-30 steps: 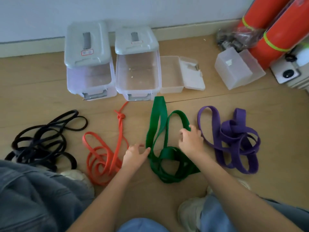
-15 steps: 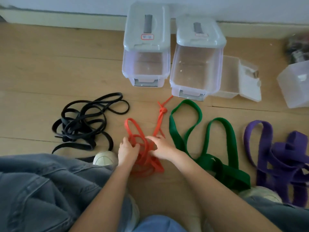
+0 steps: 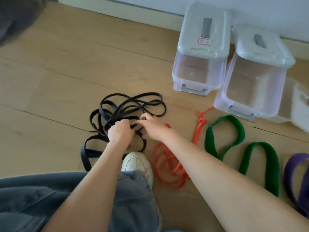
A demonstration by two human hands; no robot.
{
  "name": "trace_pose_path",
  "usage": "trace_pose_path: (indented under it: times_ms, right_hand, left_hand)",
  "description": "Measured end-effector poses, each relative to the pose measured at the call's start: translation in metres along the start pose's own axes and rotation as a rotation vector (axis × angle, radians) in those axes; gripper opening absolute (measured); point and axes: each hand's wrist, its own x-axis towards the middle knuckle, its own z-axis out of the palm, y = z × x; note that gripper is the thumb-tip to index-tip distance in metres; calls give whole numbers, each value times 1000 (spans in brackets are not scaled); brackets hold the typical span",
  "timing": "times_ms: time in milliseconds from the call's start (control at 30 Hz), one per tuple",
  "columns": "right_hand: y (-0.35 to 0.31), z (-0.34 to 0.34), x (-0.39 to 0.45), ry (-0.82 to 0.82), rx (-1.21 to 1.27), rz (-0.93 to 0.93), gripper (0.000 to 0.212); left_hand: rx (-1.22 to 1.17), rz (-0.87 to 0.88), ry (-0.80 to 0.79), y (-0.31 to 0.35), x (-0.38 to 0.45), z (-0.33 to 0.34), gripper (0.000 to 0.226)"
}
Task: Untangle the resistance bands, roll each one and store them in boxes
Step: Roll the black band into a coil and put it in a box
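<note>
- The left hand (image 3: 120,131) is curled into a fist around several strands at the near middle of the black resistance band (image 3: 127,106), gripping them against the wooden floor (image 3: 50,77).
- The right hand (image 3: 150,125) reaches in just beside it, fingers bent, and seems to pinch a black strand between thumb and fingertips; the exact hold is blurred.
- The black band is a loose tangle of overlapping loops, lying left of the other bands and just beyond a white sneaker (image 3: 138,163).
- The orange resistance band (image 3: 167,166) lies in a heap under the right forearm, with a knot (image 3: 202,121) near its far end, untouched.
- The green resistance band (image 3: 234,144) lies in open loops to the right of the orange one, not rolled.
- The purple resistance band (image 3: 296,178) is cut off by the right edge, so how it lies cannot be told; what shows is unrolled.
- Two clear storage boxes stand side by side near the wall: the left box (image 3: 200,67) and the right box (image 3: 254,84), both with grey lids on and nothing visible inside.
- Judged from this, the task is at its very start: untangling of the black band is in hand, no band is rolled, none is boxed.
- Left to do: free the black loops, undo the orange knot, roll all four bands, open the boxes and put the rolls in.
</note>
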Motion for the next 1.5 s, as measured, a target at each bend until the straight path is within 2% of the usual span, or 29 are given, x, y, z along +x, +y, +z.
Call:
trace_pose_path:
  times_ms: [133, 200, 267, 333, 467, 567, 667, 733, 833, 933, 967, 1000, 1100, 1133, 1167, 1233, 1300, 1333, 1400, 1433, 1500]
  right_hand:
    - [-8, -14, -9, 224, 248, 17, 24]
    - [-10, -40, -29, 237, 319, -23, 14]
    - [-19, -68, -54, 244, 461, -36, 17]
    - [-31, -96, -80, 309, 539, -44, 23]
    - [-54, -144, -142, 548, 731, -119, 22]
    - [-62, -161, -186, 640, 876, -163, 20]
    - [-63, -174, -222, 752, 1053, -162, 22]
    - [-64, -185, -245, 836, 1046, -133, 21]
    - [-64, -202, -278, 923, 918, -113, 20]
    - [-67, -212, -301, 923, 907, -130, 25]
    - [-69, -212, -306, 896, 950, -136, 26]
    - [-71, -212, -311, 859, 994, -149, 25]
    - [-77, -209, -320, 749, 1086, -255, 17]
    - [-77, -208, -321, 731, 1151, -298, 16]
    - [-77, -207, -321, 725, 1226, -333, 17]
    - [-75, -207, -323, 780, 1302, -351, 19]
    - [-66, -210, -325, 909, 1333, -309, 20]
    - [-59, -211, -327, 976, 1364, -269, 21]
    - [-41, -212, -330, 1042, 1365, -186, 21]
    - [-33, -210, -331, 1010, 1319, -131, 18]
    - [-21, -199, -332, 802, 1211, -16, 9]
  left_hand:
    - [-249, 149, 4, 7, -6, -24, 18]
    - [-426, 219, 24, 15, -15, -40, 14]
    - [-537, 303, 41, 26, -24, -62, 10]
    - [-541, 401, 17, 32, -34, -92, 3]
    - [-330, 534, -114, 26, -58, -141, 7]
    - [-378, 584, -119, 29, -84, -168, 8]
    - [-393, 714, -135, 48, -114, -196, 21]
    - [-394, 795, -131, 63, -135, -214, 24]
    - [-557, 859, -89, 85, -159, -245, 25]
    - [-587, 940, 59, 104, -172, -268, 22]
    - [-545, 964, 56, 110, -174, -270, 17]
    - [-482, 976, 0, 115, -176, -268, 17]
    - [-243, 956, -303, 130, -176, -235, 48]
    - [-197, 950, -385, 135, -177, -221, 51]
    - [-186, 957, -454, 140, -179, -207, 47]
    - [-200, 997, -531, 148, -180, -186, 23]
    - [-167, 997, -489, 148, -174, -180, 5]
    - [-150, 957, -449, 146, -169, -182, 6]
    - [-222, 852, -405, 142, -160, -188, 14]
    - [-314, 818, -392, 141, -159, -193, 17]
    - [-599, 750, -383, 144, -162, -205, 19]
